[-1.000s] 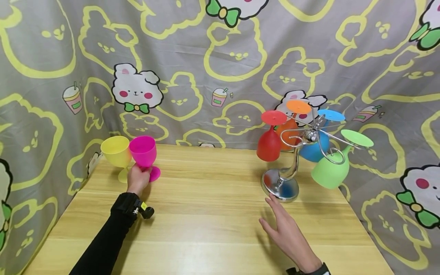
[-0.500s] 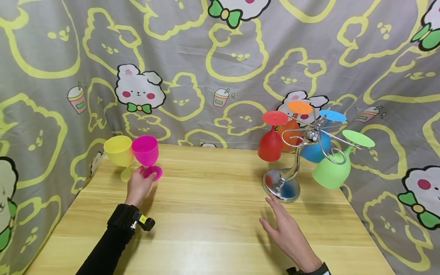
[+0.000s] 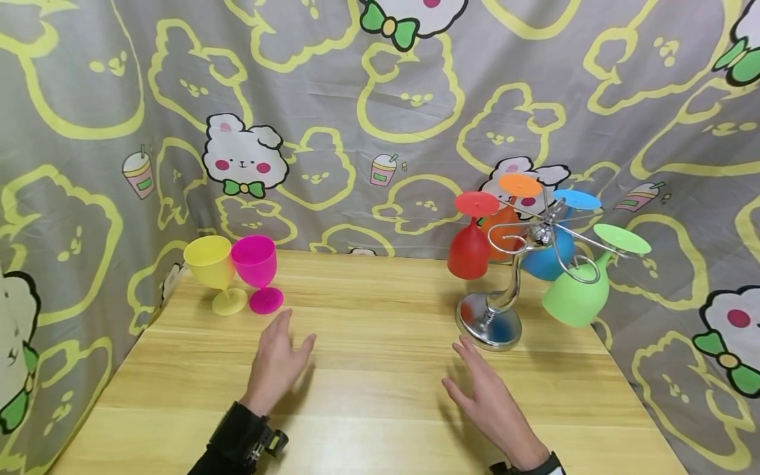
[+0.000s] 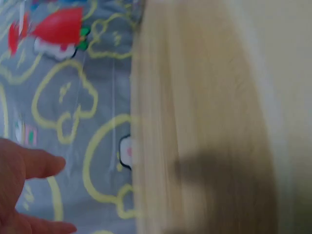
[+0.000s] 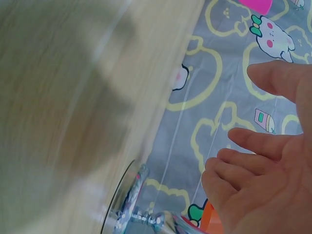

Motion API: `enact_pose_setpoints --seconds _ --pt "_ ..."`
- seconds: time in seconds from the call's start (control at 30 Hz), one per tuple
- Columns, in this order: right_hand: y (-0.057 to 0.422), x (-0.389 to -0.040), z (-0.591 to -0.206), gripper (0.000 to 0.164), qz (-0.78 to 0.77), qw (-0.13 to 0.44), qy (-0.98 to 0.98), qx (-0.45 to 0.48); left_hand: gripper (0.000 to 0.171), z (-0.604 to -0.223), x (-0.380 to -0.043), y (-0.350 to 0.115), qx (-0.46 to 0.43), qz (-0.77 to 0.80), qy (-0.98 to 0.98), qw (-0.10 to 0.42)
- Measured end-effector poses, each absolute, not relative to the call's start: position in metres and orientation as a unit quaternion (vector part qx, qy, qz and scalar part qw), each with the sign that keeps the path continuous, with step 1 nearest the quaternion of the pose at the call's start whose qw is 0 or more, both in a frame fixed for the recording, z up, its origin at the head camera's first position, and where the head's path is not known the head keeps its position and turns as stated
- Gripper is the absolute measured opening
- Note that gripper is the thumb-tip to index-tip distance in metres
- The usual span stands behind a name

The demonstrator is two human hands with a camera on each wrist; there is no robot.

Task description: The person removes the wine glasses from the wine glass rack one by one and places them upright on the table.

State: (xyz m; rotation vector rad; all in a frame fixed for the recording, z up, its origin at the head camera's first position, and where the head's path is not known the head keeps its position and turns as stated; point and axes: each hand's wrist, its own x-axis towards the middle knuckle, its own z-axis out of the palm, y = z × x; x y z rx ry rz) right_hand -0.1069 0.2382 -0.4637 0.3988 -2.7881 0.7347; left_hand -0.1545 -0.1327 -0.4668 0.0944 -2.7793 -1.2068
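fingers apart, the left hand is withdrawing from the magenta goblet standing at frame left, apparently finishing its placement, while the right hand is hovering, fingers spread, lower right.

place: curtained-off booth, room type unclear | signs: cartoon-print cloth round wood-grain table

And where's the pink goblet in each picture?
Head: the pink goblet stands upright in the left half, beside the yellow goblet.
Left wrist: not in it.
Right wrist: only a pink bit shows, cut off by the top edge.
Shared landmark: the gray patterned curtain.
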Motion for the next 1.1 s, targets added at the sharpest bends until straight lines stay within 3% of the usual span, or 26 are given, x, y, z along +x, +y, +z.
enact_pose_setpoints --seconds 0.37,1.1 --pt "0.225 -0.107 -0.466 0.066 0.259 0.101 -0.951 0.132 0.086 -0.468 -0.126 -0.086 -0.088 -0.229 -0.96 0.133" --pt "0.223 -0.112 -0.454 0.07 0.261 0.087 -0.951 0.141 0.082 -0.481 -0.109 -0.057 -0.098 -0.224 -0.96 0.14"
